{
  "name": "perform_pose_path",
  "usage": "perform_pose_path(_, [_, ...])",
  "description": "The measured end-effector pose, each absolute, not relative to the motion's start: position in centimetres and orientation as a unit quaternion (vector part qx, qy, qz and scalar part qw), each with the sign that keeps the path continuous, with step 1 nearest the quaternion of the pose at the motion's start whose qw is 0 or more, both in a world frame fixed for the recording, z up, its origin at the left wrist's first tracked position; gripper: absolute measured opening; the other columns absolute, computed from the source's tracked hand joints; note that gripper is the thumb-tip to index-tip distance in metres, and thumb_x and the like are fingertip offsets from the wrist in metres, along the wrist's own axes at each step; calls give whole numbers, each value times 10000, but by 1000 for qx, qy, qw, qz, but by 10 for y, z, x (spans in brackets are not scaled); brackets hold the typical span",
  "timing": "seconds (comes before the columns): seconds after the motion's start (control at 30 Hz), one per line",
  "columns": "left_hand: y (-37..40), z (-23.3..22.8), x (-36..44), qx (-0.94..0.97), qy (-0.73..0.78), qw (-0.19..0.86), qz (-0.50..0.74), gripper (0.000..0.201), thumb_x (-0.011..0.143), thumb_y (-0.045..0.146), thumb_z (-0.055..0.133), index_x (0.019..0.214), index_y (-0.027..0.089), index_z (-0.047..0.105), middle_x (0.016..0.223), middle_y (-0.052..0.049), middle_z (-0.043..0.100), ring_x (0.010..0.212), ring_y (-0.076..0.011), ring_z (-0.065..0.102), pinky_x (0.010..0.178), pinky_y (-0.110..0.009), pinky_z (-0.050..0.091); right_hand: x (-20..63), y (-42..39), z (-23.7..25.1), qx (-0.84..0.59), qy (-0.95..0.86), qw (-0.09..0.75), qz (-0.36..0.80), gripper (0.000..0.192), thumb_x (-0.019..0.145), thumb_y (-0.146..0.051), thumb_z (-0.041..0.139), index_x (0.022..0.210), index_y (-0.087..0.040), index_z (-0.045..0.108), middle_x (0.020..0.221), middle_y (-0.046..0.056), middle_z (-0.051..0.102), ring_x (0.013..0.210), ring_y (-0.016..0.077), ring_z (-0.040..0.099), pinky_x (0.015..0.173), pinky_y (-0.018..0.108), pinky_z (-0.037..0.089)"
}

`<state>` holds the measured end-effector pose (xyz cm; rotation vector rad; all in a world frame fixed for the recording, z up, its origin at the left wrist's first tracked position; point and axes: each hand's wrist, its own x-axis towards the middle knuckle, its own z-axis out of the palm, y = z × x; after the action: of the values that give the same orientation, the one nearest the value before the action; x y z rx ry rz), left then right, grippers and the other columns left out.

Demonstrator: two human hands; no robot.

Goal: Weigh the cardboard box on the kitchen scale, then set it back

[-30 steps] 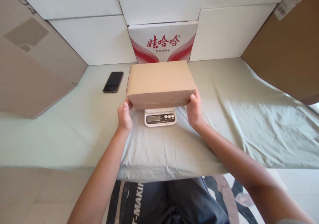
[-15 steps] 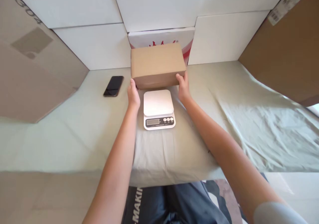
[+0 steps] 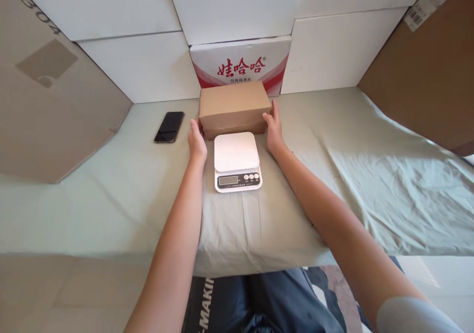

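Note:
A plain brown cardboard box rests on the pale green cloth just behind a white digital kitchen scale. My left hand presses its left end and my right hand presses its right end, so both hands grip it. The scale's platform is bare, with its display and buttons facing me.
A black phone lies on the cloth to the left. A white carton with red print stands behind the brown box. White panels line the back; large brown cardboard sheets lean at left and right.
The brown box was lifted off the scale, carried away from me and lowered onto the cloth behind the scale. Both hands stayed on its ends.

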<state>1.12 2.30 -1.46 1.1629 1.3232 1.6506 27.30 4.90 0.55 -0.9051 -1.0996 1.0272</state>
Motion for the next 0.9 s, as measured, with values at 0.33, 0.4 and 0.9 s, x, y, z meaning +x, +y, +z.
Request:
perform_pose_path(0.33, [24, -17, -4, 415, 495, 366, 670, 1068, 804, 1013, 387, 1393, 189, 725, 1598, -240, 605, 1552, -331, 538, 1260, -487, 445, 300, 65, -12, -413, -458, 617, 489, 840, 753, -685, 698, 1486, -307, 538, 1680, 53, 541, 1624, 291, 439, 1407, 572, 252])
perform_pose_path(0.4, [23, -15, 5, 423, 480, 374, 671, 1087, 757, 1036, 436, 1343, 176, 747, 1561, -236, 639, 1513, -341, 582, 1239, -480, 473, 292, 57, -7, -395, -503, 598, 483, 732, 800, -679, 656, 1429, -308, 597, 1576, 39, 647, 1554, 283, 518, 1369, 538, 357])
perform_pose_path(0.9, [-19, 41, 24, 453, 435, 325, 707, 945, 782, 990, 514, 1234, 208, 794, 1414, -172, 743, 1472, -364, 615, 1222, -484, 498, 283, 16, 48, -365, -605, 615, 350, 567, 888, -518, 678, 1429, -373, 595, 1514, 23, 615, 1541, 337, 457, 1382, 601, 321])
